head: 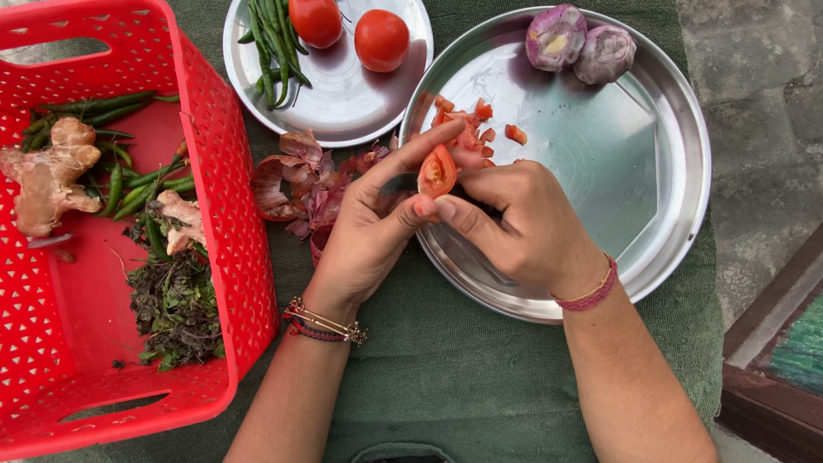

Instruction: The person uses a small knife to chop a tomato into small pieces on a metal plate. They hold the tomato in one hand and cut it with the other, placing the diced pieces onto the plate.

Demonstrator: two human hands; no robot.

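Nearby, onion skins, perhaps a blade, red basket

The big plate and small plate are shiny smooth metal, the red basket glossy perforated plastic, the green cloth matt and soft, the tomatoes glossy.

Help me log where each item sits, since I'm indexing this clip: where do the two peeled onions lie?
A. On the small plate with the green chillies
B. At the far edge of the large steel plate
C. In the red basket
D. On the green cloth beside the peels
B: the two peeled onions rest side by side at the far rim of the large steel plate, beyond the chopped tomato bits.
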